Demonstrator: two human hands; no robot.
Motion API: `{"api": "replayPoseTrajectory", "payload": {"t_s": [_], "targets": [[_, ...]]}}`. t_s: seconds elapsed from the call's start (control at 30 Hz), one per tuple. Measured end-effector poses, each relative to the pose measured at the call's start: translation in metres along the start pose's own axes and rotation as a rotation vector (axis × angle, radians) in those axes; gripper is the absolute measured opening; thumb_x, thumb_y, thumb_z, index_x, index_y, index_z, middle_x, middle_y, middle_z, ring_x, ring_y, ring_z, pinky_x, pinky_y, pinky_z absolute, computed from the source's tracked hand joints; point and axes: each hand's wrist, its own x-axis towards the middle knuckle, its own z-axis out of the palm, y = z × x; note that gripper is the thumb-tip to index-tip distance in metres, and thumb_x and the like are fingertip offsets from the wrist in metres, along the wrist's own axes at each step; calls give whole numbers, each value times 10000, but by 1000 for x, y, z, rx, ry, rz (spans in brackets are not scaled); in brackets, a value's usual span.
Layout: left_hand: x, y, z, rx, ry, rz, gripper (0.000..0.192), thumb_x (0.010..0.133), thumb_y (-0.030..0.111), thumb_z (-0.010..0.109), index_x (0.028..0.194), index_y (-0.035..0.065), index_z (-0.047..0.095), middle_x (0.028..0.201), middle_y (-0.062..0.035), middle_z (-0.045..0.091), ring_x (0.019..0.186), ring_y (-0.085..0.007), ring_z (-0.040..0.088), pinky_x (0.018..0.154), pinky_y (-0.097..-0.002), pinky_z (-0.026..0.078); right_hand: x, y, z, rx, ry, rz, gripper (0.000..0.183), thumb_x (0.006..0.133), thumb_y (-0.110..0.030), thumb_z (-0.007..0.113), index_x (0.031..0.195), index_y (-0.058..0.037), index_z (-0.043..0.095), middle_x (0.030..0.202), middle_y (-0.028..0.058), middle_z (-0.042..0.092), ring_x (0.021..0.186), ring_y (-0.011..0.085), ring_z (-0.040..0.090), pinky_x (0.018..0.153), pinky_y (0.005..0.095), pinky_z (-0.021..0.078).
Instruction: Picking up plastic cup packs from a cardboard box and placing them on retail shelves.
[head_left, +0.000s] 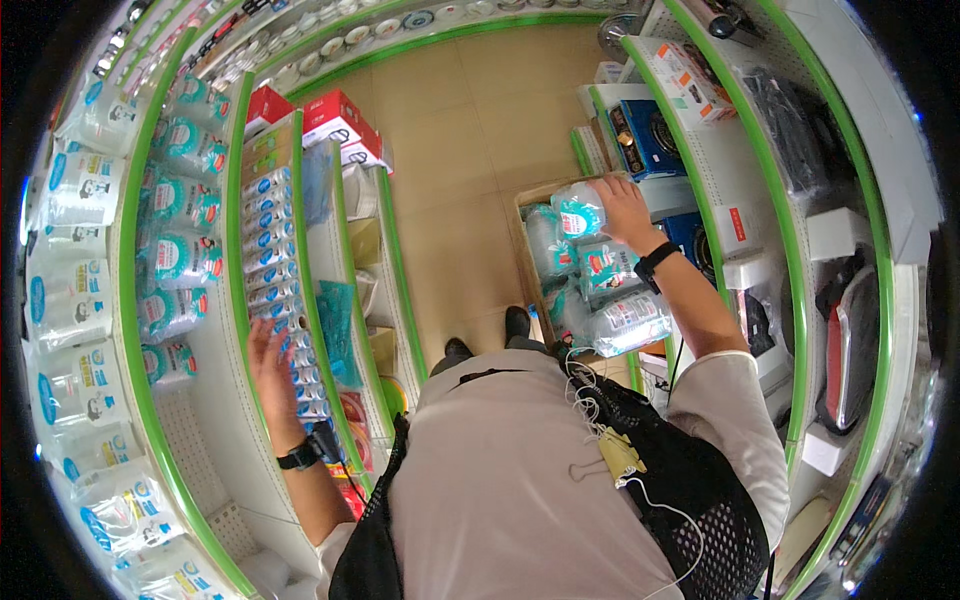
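Observation:
My right hand (624, 212) rests on a clear plastic-wrapped pack (579, 211) with a teal label, at the top of an open cardboard box (528, 247). Its fingers lie over the pack's end; whether they grip it cannot be told. More wrapped packs (606, 268) fill the box, one (631, 324) lying at its near end. On the left, my left hand (273, 367) is raised beside a shelf's green edge, near a row of small white-and-blue packages (271, 255), its fingers apart. Similar teal-labelled packs (184, 259) stand in a row on the shelf above.
Shelves with green edges (135, 300) line both sides. Large clear packs (71, 300) stand at far left, red boxes (330, 116) at the left shelf's far end. Boxed gas stoves (646, 139) sit right, behind the carton. Tiled floor (450, 150) runs between; dishes line the far shelf.

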Motion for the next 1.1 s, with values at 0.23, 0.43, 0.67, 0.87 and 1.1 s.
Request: {"api": "replayPoseTrajectory", "payload": {"t_s": [0.23, 0.43, 0.67, 0.87, 1.1], "targets": [[-22, 5, -105, -46, 414, 118, 593, 975, 190, 604, 1509, 57, 384, 1490, -155, 480, 1292, -269, 531, 1078, -453, 424, 47, 51, 60, 86, -519, -11, 1044, 580, -207, 896, 1499, -101, 411, 1474, 196, 487, 1377, 402, 433, 1159, 493, 334], [-18, 4, -186, -9, 701, 150, 718, 893, 154, 692, 1517, 51, 351, 1491, -187, 389, 1354, -292, 434, 1073, -447, 427, 40, 33, 60, 21, -277, -87, 1002, 667, -157, 827, 1545, -160, 343, 1518, 158, 450, 1416, 397, 388, 1170, 503, 337], [39, -3, -257, 155, 888, 102, 940, 841, 250, 790, 1581, 55, 243, 1592, -232, 247, 1435, -365, 331, 1113, -505, 367, 29, 7, 39, 131, -307, 13, 900, 733, -110, 801, 1522, -161, 373, 1488, 198, 460, 1399, 420, 403, 1155, 508, 361], [100, -23, -331, 512, 674, 177, 868, 887, 368, 746, 1571, 59, 309, 1610, -211, 258, 1458, -360, 319, 1125, -540, 342, 12, -36, 8, 389, -69, 111, 785, 775, -27, 745, 1484, -63, 410, 1466, 227, 488, 1386, 420, 432, 1169, 457, 345], [129, -40, -348, 564, 783, 216, 773, 929, 401, 682, 1542, 59, 358, 1564, -182, 338, 1416, -328, 380, 1123, -501, 362, -18, -100, -25, 555, -35, 127, 730, 830, -13, 706, 1498, -61, 415, 1499, 207, 475, 1413, 391, 410, 1179, 453, 324]]}}
